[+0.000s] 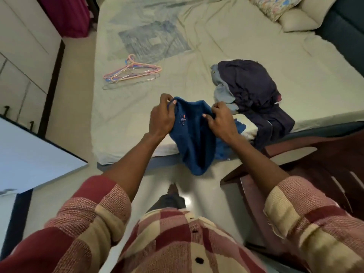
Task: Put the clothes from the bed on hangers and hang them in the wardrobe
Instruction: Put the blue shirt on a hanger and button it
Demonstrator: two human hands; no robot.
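Over the near edge of the bed, held up between both hands: a dark blue knitted cotton shirt [194, 138], neck opening uppermost, small label with orange mark showing inside the collar, lower part hanging past the mattress edge toward the floor. Left hand [162, 117] clenched on the collar's left side, thumb and fingertips pinching the rim. Right hand [220, 121] grasping the collar's right side, fingers curled into the fabric. Both forearms bare, sleeves of a red, pink and cream checked shirt [177, 243] rolled up near the elbows.

Just right of the held shirt, on the bed: a heap of dark navy clothes [250, 87] with a pale grey-blue garment [221, 89] tucked against its left side; one navy piece trailing over the mattress edge. A scrap of lighter blue cloth [239, 126] lying beneath the right wrist, touching the heap.

Farther back and left, well apart from the heap: a small bundle of thin hangers [132, 72], pink plastic on top, blue and clear or wire ones under them, hooks pointing toward the far side.

Underneath everything, a wrinkled pale green bedsheet [197, 62] with a faded blue-grey square print toward the far left. At the far right corner, a floral pillow [273, 5] and a plain cream pillow [301, 16].

To the left, cream wardrobe doors [21, 56] with dark handles; nearer, a white panel [33, 156] jutting in. Beyond the doors, a maroon curtain [65, 14]. At right, dark brown wooden furniture [315, 170] beside the bed's corner.
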